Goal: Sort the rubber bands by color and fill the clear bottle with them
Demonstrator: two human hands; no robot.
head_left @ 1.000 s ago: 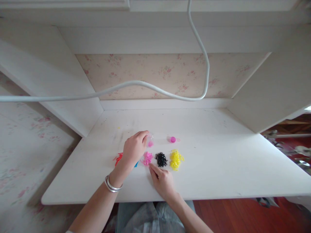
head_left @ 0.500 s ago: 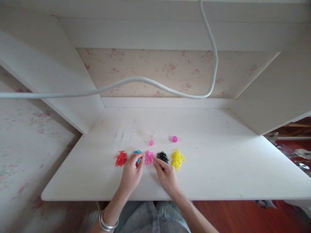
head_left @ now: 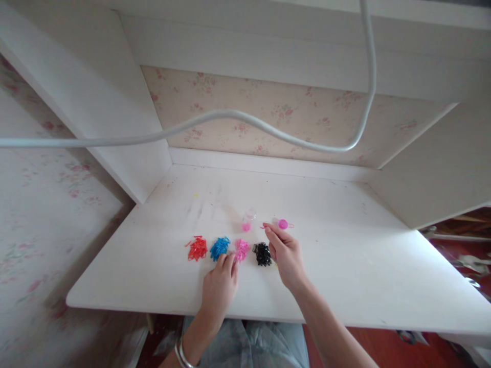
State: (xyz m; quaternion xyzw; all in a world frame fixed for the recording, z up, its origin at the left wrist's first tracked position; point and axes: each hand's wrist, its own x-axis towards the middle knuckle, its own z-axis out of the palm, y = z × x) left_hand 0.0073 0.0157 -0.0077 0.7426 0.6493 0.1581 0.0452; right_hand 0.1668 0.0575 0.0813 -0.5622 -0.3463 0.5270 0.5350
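My right hand is raised above the table, between the black pile and the small clear container. Its thumb and forefinger pinch a small red rubber band. Closed fingers of my left hand reach the near edge of a pile of pink rubber bands; what they hold, if anything, is too small to make out. Left of the pink pile are blue rubber bands, then red rubber bands. Black rubber bands lie just left of my right wrist, which covers most of the yellow pile.
Behind the piles lie a clear container, a pink piece and a round magenta piece with a loop. A white cable hangs across the view. Side panels flank the white table.
My right hand has moved up and away from the pink pile, carrying the red band. My left hand has lowered slightly, uncovering the blue pile. The view has tilted a little.
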